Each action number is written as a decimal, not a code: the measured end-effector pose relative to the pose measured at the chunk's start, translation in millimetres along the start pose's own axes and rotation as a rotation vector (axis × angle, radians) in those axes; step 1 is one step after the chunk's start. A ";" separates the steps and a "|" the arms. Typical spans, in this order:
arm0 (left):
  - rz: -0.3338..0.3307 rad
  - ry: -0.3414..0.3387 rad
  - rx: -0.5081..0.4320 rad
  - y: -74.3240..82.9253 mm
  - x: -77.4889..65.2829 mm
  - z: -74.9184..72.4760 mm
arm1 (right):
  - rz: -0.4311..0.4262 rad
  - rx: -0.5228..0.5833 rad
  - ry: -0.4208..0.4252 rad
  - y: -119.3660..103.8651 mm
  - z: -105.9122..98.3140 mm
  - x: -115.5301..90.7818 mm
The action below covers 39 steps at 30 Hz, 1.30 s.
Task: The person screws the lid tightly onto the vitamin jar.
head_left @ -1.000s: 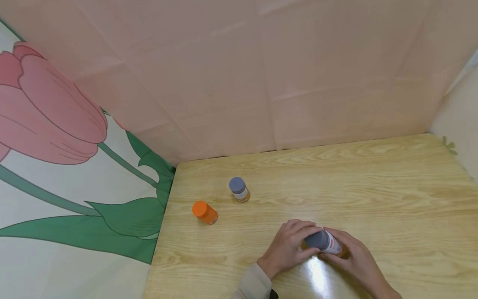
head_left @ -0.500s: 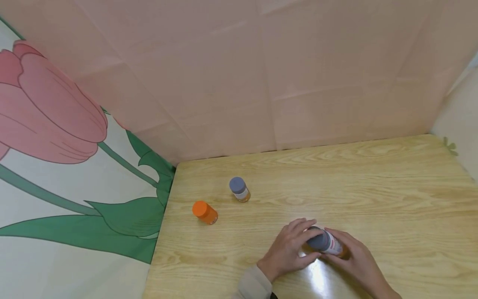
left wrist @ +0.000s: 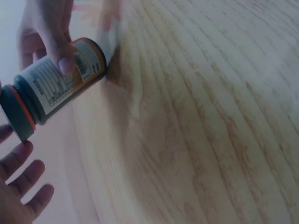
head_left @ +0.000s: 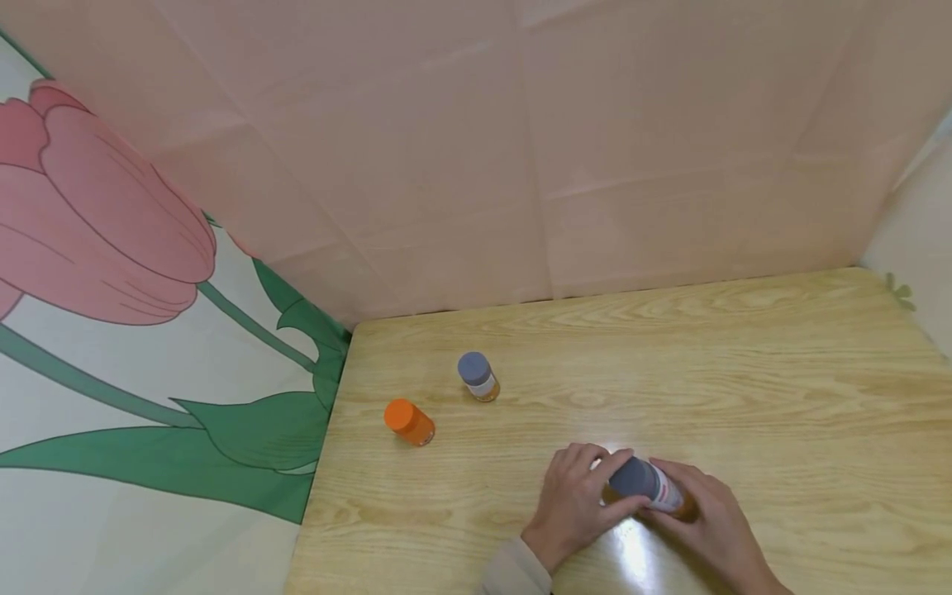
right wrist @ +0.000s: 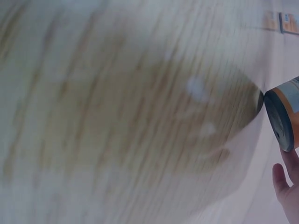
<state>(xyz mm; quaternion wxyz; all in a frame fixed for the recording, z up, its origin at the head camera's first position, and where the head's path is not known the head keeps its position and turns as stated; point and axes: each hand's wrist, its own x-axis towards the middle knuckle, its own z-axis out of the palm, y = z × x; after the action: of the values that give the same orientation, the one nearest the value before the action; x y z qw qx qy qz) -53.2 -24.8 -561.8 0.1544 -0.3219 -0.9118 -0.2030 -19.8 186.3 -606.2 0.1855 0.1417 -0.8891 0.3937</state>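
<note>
In the head view, a supplement bottle (head_left: pixel 665 489) with a white label lies tilted between both hands near the table's front. My right hand (head_left: pixel 710 516) grips its body; the thumb presses on the label in the left wrist view. My left hand (head_left: pixel 573 500) holds the dark grey cap (head_left: pixel 632 478) between thumb and index finger. Its other fingers (left wrist: pixel 32 179) are spread loosely off the cap in the left wrist view. The bottle's dark base (right wrist: pixel 280 123) points toward the right wrist camera, with fingertips beneath it.
On the wood-grain table (head_left: pixel 744 372), an orange-capped orange bottle (head_left: pixel 411 423) stands at the left. Behind it is a smaller bottle (head_left: pixel 479 377) with a blue-grey cap. A pink cloth (head_left: pixel 521 165) hangs along the back edge, and a tulip-print cloth (head_left: pixel 245 438) along the left.
My left fingers opened a little around the cap half a second ago and have drawn in on it again. My right hand and the bottle have barely moved.
</note>
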 end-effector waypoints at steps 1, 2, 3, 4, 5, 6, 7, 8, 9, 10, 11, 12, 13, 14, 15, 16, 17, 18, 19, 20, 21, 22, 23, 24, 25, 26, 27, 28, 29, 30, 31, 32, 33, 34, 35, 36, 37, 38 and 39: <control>0.008 -0.015 -0.008 -0.4 0.3 -0.5 | 0.002 0.001 -0.006 -0.1 -0.3 0.0; 0.018 -0.028 -0.014 -0.8 0.5 -0.8 | 0.006 0.003 -0.013 -0.3 -0.6 -0.2; 0.029 -0.041 -0.022 -1.4 0.7 -1.1 | 0.012 0.006 -0.019 -0.4 -1.0 -0.2; 0.045 -0.051 -0.024 -2.1 0.8 -1.5 | 0.017 0.012 -0.025 -0.4 -1.3 -0.2; 0.060 -0.062 -0.026 -2.9 0.8 -2.0 | 0.021 0.015 -0.031 -0.4 -1.6 0.0; 0.076 -0.072 -0.025 -3.8 0.8 -2.3 | 0.024 0.019 -0.037 -0.5 -2.0 0.3; 0.092 -0.085 -0.022 -4.9 0.7 -2.6 | 0.030 0.021 -0.043 -0.7 -2.5 0.7; 0.110 -0.094 -0.019 -5.9 0.6 -3.1 | 0.034 0.023 -0.046 -0.7 -2.9 0.9; 0.128 -0.105 -0.018 -6.9 0.7 -4.0 | 0.035 0.025 -0.049 -0.7 -3.2 1.2; 0.145 -0.116 -0.022 -8.2 0.8 -4.6 | 0.038 0.028 -0.054 -0.6 -3.6 1.7; 0.161 -0.128 -0.029 -9.4 0.9 -5.3 | 0.043 0.027 -0.060 -0.7 -4.1 2.1; 0.176 -0.145 -0.042 -10.4 1.3 -6.2 | 0.045 0.028 -0.065 -0.4 -4.5 2.5; 0.192 -0.156 -0.053 -11.3 1.8 -7.4 | 0.048 0.029 -0.070 0.2 -4.8 2.8; 0.207 -0.171 -0.067 -12.1 2.4 -8.5 | 0.049 0.028 -0.073 1.0 -4.9 2.8; 0.219 -0.182 -0.079 -13.0 2.9 -9.1 | 0.050 0.030 -0.076 2.0 -5.0 2.8; 0.228 -0.192 -0.093 -13.8 3.0 -9.6 | 0.052 0.032 -0.078 2.9 -4.9 2.7; 0.236 -0.199 -0.102 -14.3 3.3 -10.2 | 0.053 0.032 -0.078 3.6 -4.8 2.6; 0.239 -0.202 -0.112 -14.4 3.5 -10.7 | 0.052 0.033 -0.077 4.3 -4.4 2.5; 0.242 -0.198 -0.116 -14.5 3.6 -10.7 | 0.053 0.032 -0.076 4.6 -4.2 2.3; 0.238 -0.195 -0.118 -14.5 3.6 -10.5 | 0.055 0.030 -0.073 4.4 -4.0 2.2; 0.229 -0.186 -0.113 -14.0 3.4 -10.2 | 0.058 0.031 -0.071 4.0 -3.8 2.1; 0.211 -0.178 -0.109 -13.2 3.5 -10.1 | 0.059 0.031 -0.068 3.4 -3.7 2.1; 0.190 -0.167 -0.098 -12.2 3.5 -9.8 | 0.062 0.031 -0.065 2.8 -3.6 2.0; 0.162 -0.154 -0.081 -11.0 3.3 -9.4 | 0.063 0.030 -0.060 2.1 -3.5 1.7; 0.130 -0.142 -0.063 -9.7 3.1 -8.8 | 0.063 0.028 -0.055 1.6 -3.4 1.4; 0.099 -0.130 -0.033 -8.4 2.9 -8.2 | 0.061 0.026 -0.051 1.3 -3.3 1.1; 0.068 -0.121 -0.009 -7.0 2.7 -7.6 | 0.058 0.028 -0.048 1.1 -3.1 0.7; 0.043 -0.114 0.015 -5.7 2.6 -7.3 | 0.053 0.028 -0.045 1.0 -2.9 0.5; 0.026 -0.107 0.039 -4.5 2.3 -7.0 | 0.046 0.027 -0.042 1.1 -2.5 0.4; 0.015 -0.102 0.059 -3.4 2.3 -6.7 | 0.038 0.028 -0.041 1.1 -2.3 0.5; 0.011 -0.102 0.069 -2.5 2.4 -6.5 | 0.027 0.032 -0.040 1.3 -1.8 0.6; 0.012 -0.104 0.075 -1.8 2.7 -6.5 | 0.018 0.036 -0.040 1.4 -1.5 0.8; 0.014 -0.109 0.072 -1.5 2.9 -6.7 | 0.012 0.042 -0.041 1.5 -1.2 1.0; 0.023 -0.119 0.066 -1.4 3.3 -7.0 | 0.006 0.043 -0.041 1.6 -1.0 1.2; 0.031 -0.134 0.058 -1.6 3.5 -7.3 | 0.005 0.042 -0.043 1.6 -0.9 1.3; 0.041 -0.151 0.048 -2.0 3.9 -7.9 | 0.009 0.042 -0.047 1.4 -1.0 1.4; 0.053 -0.172 0.038 -2.6 4.3 -8.7 | 0.013 0.041 -0.051 1.2 -1.3 1.3; 0.067 -0.192 0.028 -3.3 4.8 -9.6 | 0.020 0.040 -0.055 1.2 -1.7 1.2; 0.084 -0.213 0.020 -4.0 5.1 -10.5 | 0.026 0.038 -0.059 1.2 -2.3 1.1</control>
<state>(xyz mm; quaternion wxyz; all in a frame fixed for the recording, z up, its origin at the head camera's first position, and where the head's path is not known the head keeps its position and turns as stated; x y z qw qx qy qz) -58.1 -29.9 -551.6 0.0682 -0.3781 -0.9107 -0.1518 -20.7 188.6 -605.1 0.1515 0.1451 -0.8883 0.4086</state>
